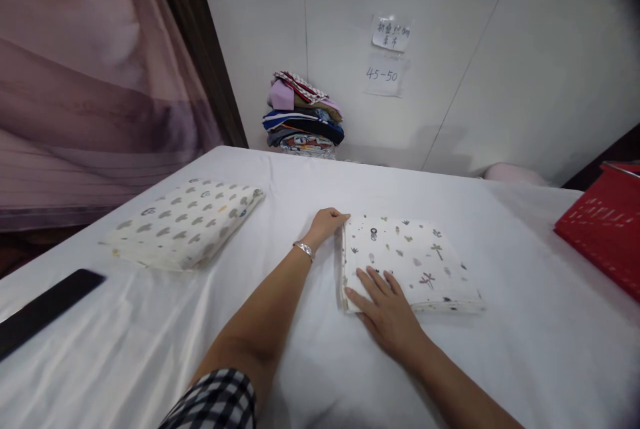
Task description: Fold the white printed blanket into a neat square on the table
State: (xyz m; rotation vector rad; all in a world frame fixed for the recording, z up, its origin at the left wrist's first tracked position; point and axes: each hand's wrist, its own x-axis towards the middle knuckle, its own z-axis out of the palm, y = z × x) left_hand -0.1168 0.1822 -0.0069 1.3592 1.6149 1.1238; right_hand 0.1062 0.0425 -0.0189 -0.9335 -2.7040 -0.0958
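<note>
A folded white cloth (415,252) with small plant and palm prints lies on the white-covered table (280,349). My left hand (326,223) pinches the far left corner of this cloth between thumb and fingers. Flat on its near left part rests my right hand (385,309), fingers spread. Off to the left lies a second folded white cloth (185,222) with grey cloud-like shapes, apart from both hands.
A dark flat strip (47,305) lies along the left side. On the right sits a red bag-like object (603,225). Behind the far table edge rises a stack of folded cloths (305,115) against the wall. A pinkish curtain (95,82) hangs at left.
</note>
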